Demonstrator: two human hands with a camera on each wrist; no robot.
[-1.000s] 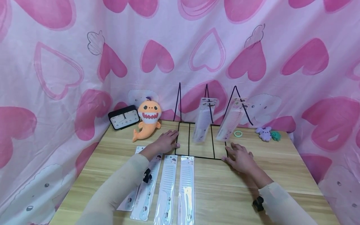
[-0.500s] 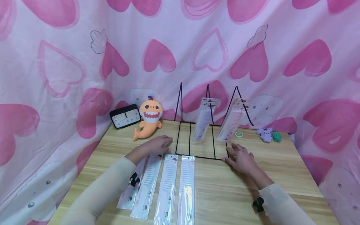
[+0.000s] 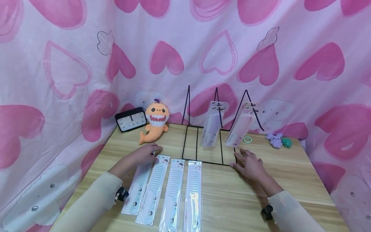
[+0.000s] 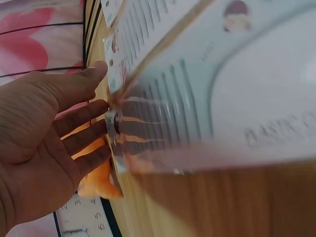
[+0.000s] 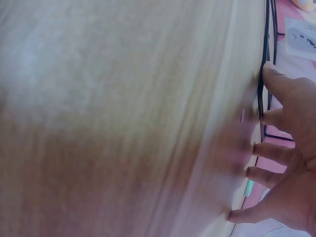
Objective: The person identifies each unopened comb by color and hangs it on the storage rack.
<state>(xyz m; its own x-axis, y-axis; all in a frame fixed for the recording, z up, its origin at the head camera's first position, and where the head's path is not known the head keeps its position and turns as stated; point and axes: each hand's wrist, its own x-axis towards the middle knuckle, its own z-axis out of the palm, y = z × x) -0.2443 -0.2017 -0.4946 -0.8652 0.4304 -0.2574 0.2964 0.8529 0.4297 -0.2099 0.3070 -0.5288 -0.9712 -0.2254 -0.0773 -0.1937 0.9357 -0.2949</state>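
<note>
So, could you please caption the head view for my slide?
Left hand touches a packaged comb; right hand rests at the wire display rack.

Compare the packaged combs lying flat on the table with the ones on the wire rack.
The flat combs lie side by side in a row of four on the wooden table; the rack combs hang tilted on the black wire rack, in two spots. The left hand touches the top of the leftmost flat comb; no hand touches the rack combs. All are pale combs in clear packets.

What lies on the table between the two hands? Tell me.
In the head view, three packaged combs and the wire rack's base lie between the left hand and right hand.
</note>
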